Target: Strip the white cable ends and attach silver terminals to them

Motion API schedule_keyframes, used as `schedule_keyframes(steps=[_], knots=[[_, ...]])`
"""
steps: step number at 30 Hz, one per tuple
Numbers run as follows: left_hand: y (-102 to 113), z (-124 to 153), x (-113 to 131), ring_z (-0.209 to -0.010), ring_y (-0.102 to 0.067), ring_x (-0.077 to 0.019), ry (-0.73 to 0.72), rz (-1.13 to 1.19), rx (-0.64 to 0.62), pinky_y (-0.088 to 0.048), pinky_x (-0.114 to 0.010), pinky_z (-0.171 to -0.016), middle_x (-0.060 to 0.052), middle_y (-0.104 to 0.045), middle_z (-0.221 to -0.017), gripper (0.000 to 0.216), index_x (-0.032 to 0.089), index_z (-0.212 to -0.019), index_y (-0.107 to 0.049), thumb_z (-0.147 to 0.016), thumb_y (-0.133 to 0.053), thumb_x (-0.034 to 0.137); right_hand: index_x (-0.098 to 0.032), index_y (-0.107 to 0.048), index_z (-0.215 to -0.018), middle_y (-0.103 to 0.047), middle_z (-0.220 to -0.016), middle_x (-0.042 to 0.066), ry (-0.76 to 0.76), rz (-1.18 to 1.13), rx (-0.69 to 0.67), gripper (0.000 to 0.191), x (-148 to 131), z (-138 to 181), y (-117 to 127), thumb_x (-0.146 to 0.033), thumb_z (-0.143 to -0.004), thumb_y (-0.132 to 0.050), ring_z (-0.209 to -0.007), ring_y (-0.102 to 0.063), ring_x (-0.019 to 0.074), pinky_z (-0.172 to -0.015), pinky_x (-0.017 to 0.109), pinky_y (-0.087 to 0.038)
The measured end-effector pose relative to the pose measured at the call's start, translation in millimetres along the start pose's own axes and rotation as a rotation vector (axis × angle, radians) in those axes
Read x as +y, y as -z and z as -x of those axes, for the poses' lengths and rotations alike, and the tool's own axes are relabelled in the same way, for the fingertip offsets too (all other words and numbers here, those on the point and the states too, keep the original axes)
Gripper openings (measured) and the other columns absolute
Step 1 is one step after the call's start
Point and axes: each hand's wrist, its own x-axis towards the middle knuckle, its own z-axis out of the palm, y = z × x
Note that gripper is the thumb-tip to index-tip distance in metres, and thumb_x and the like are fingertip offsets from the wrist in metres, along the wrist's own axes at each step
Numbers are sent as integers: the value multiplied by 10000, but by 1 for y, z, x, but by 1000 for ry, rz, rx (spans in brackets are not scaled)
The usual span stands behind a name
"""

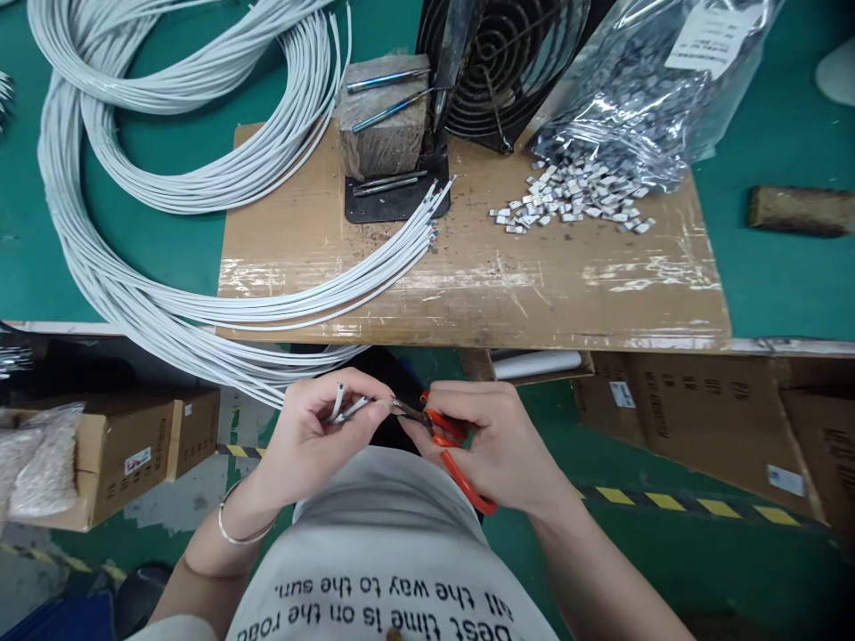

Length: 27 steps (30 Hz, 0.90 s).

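My left hand (319, 438) is closed on white cables (353, 409), two short ends sticking out between thumb and fingers. In my right hand (498, 438) is a pair of scissors with orange handles (466, 483). Their dark blades reach to my left fingertips, at a cable tip too small to make out. Beyond my hands, a bundle of white cables (220, 361) hangs over the table edge towards my left hand. Another group of cable ends (394, 258), with dark tips, lies on the cardboard sheet (534, 303).
Small white connectors (574, 200) spill from a clear plastic bag (641, 98). A black fan (514, 67) stands beside a wrapped block (380, 142) bearing thin metal tools. Coiled cables (193, 178) cover the table's left. Cardboard boxes (134, 445) stand below on both sides.
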Motion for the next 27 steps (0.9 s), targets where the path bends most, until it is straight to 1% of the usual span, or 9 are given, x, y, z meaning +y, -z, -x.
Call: schedule_keyframes(steps=[8,10,13,15,17,20,22,25,27], knots=[[1,0,0,-527,-395,-92,-2,-39,15,-280,-232,-460,-9,-630,-665,162,186,-875,-830,-985,-768,286,-206,-358,-581,-337,-602,-64,10,-10,9,484,3,2,-2,-68,-864,-726,-557,-253,85,-483,289,-187],[0,0,0,-528,-421,-93,-12,-34,6,-312,-223,-467,-8,-636,-671,161,191,-906,-832,-1000,-760,299,-210,-316,-585,-306,-601,-65,26,-8,65,530,5,2,-3,-81,-869,-744,-554,-234,85,-482,291,-180],[-1,1,-4,-541,-517,-100,-28,-44,44,-412,-206,-501,9,-640,-662,107,199,-977,-806,-1001,-773,299,-218,-257,-597,-251,-597,-63,23,9,219,614,6,0,-4,-184,-929,-771,-548,-198,89,-477,302,-169],[-2,1,-9,-566,-590,-109,-53,-59,107,-485,-206,-536,0,-690,-698,108,195,-932,-764,-961,-817,284,-223,-256,-587,-232,-588,-59,-2,27,307,650,5,-2,-3,-293,-974,-772,-545,-180,96,-470,312,-159],[-3,1,-13,-587,-624,-116,-90,-95,162,-520,-215,-559,-23,-743,-746,172,187,-856,-731,-917,-861,282,-220,-264,-575,-229,-582,-55,-38,33,351,676,4,-3,-1,-389,-996,-765,-545,-174,99,-464,316,-153],[-3,1,-15,-574,-609,-117,-126,-149,192,-501,-217,-537,-25,-744,-720,193,183,-842,-749,-887,-897,297,-212,-282,-563,-242,-572,-53,-94,12,371,699,5,-2,0,-477,-993,-765,-543,-190,98,-461,314,-162],[-2,1,-13,-557,-596,-114,-125,-145,180,-487,-216,-528,-13,-720,-679,166,186,-869,-767,-931,-862,308,-209,-302,-560,-260,-568,-54,-109,0,371,691,6,-2,-1,-480,-991,-769,-542,-209,98,-466,312,-179],[-1,2,-9,-509,-530,-98,-70,-115,132,-428,-220,-479,-31,-719,-689,241,180,-910,-790,-1039,-743,379,-212,-312,-571,-266,-580,-55,-94,3,366,667,6,-1,-2,-443,-1000,-767,-553,-212,103,-477,312,-190],[0,2,-7,-469,-467,-86,-14,-68,123,-356,-225,-429,-43,-708,-692,330,172,-922,-800,-1057,-708,460,-216,-306,-574,-267,-585,-55,-84,1,354,669,6,-2,-3,-442,-1003,-766,-558,-210,106,-480,315,-190]])
